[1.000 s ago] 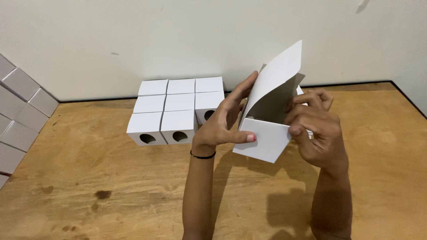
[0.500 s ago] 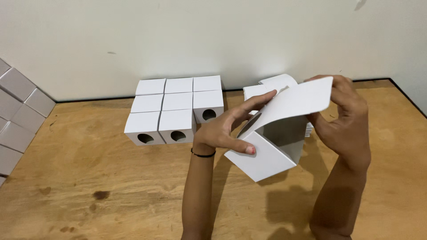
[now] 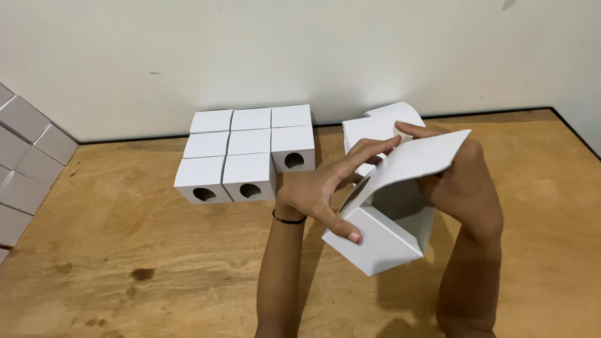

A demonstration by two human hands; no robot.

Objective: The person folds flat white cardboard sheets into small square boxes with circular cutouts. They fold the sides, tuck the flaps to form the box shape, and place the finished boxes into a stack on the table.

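Light, thin, crushable white card box (image 3: 382,241), right of finished cubes (image 3: 247,153); left hand (image 3: 325,191) pinching corner, right hand (image 3: 466,181) gripping flap.

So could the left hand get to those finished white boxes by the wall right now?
Probably yes, but not freely: bare wooden table lies between the left hand and the finished white boxes, so nothing blocks the way. That hand is busy gripping the half-folded box, though.

Bare, sleeveless arms; a thin black band circles the left wrist (image 3: 289,219); fingernails painted red.
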